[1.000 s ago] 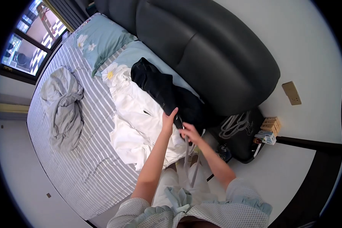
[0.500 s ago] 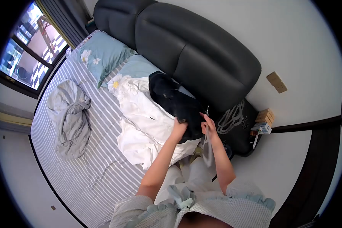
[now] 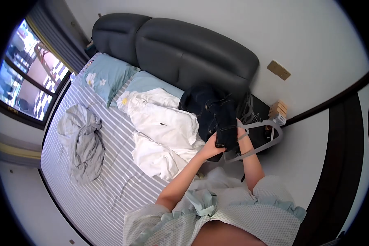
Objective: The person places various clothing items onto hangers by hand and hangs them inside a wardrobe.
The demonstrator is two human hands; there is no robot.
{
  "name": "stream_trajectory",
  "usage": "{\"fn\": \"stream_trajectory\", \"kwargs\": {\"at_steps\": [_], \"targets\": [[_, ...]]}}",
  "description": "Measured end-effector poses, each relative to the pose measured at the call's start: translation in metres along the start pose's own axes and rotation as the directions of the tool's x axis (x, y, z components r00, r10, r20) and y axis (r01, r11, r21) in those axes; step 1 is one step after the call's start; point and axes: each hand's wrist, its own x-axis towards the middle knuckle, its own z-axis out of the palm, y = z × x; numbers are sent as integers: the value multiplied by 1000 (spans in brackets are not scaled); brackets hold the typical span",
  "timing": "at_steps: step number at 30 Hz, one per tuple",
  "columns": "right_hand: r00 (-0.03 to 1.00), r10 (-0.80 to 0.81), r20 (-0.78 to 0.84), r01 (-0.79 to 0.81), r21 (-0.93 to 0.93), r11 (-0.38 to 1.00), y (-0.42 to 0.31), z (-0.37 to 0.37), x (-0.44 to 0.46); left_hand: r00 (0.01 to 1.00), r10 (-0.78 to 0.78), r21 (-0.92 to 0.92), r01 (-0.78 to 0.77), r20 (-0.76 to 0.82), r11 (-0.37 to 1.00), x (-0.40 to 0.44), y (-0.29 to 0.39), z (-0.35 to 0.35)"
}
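Dark blue jeans [image 3: 211, 110] with light stitching hang bunched between my hands, partly over the bed beside the headboard. My left hand [image 3: 211, 148] is closed on the lower edge of the jeans. At their right side, my right hand [image 3: 242, 130] grips a grey plastic clothes hanger [image 3: 278, 137], which sticks out to the right across my wrist. Some of the right fingers are hidden behind the denim. Just left of the jeans, a rumpled white garment [image 3: 164, 123] lies on the bed.
A crumpled grey garment [image 3: 84, 143] lies on the striped sheet [image 3: 119, 164]. Two blue-green pillows [image 3: 106, 76] rest against the black padded headboard [image 3: 192, 53]. More grey hangers [image 3: 248, 108] and a small wooden box [image 3: 278, 109] are on the dark bedside table.
The hanger has swung from hanging downward to pointing right. The jeans and both hands have shifted right in the view, and the camera has tilted.
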Motion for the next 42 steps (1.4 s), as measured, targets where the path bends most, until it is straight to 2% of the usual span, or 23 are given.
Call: {"fn": "stream_trajectory", "kwargs": {"at_steps": [2,3,4,6,8,10,11,13,14,15,17,20,21,23,26,29,31,33,35,38,40,41,42], "targets": [[985,-126,-116,127,6,992,-6,-18,-13,980,-173,-75,181,97,981,-7,-2,9],[971,-148,-186,159,42,986,-21,11,-40,981,-129,-164,153,148,975,-9,-12,13],[952,-166,-256,191,75,979,-32,27,-60,979,-177,-340,202,103,919,-12,-9,23],[972,-200,-121,200,-14,980,-46,-42,-55,953,-299,-655,252,42,713,-18,-1,43],[972,-223,-80,216,-85,973,-52,-68,-77,912,-405,-701,326,57,634,-14,3,57],[960,-244,-135,225,-139,964,-60,-42,-129,817,-555,-733,473,157,488,-4,-6,67],[957,-245,-157,216,-184,959,-62,-23,-153,807,-559,-726,498,187,475,0,-6,77],[948,-249,-199,190,-272,943,-64,5,-194,789,-579,-665,546,204,510,10,-20,94],[976,-217,-37,195,-315,929,-61,-8,-204,780,-589,-632,568,211,526,12,-28,103],[898,-379,222,436,-345,831,-55,-4,-224,810,-560,-631,528,173,569,13,-34,113],[759,-429,490,615,-320,721,-47,-2,-245,865,-491,-623,439,99,647,13,-42,133],[805,-343,483,522,-303,797,-47,-21,-264,808,-583,-729,349,-84,589,7,-35,165],[819,-378,432,516,-267,814,-45,-24,-277,895,-445,-773,258,-35,580,2,-33,171],[871,-315,377,383,-119,916,-48,-32,-301,905,-418,-762,219,-74,609,-10,-29,186],[862,-326,387,413,-166,896,-45,-48,-327,931,-360,-657,237,-55,715,-27,-27,208],[835,-489,253,544,-243,803,-15,-109,-315,962,-272,-523,220,-25,823,-44,-33,237],[711,-609,351,703,-325,633,-15,-104,-333,975,-223,-470,203,14,859,-55,-43,251],[464,-626,627,886,-346,310,-23,-95,-359,980,-199,-384,181,-9,906,-66,-50,265],[392,-554,734,920,-325,220,-31,-100,-358,988,-151,-272,135,-38,953,-75,-62,272],[448,-504,738,890,-421,175,-31,-111,-357,988,-60,-295,17,-140,955,-83,-63,281],[732,-511,451,679,-547,490,-22,-123,-351,976,-77,-311,11,-203,950,-85,-54,281],[904,-396,160,421,-495,760,-11,-131,-346,968,-87,-319,8,-234,948,-87,-47,280],[974,-228,-5,212,-343,915,-6,-131,-345,965,-90,-343,0,-247,939,-88,-43,278]]}}
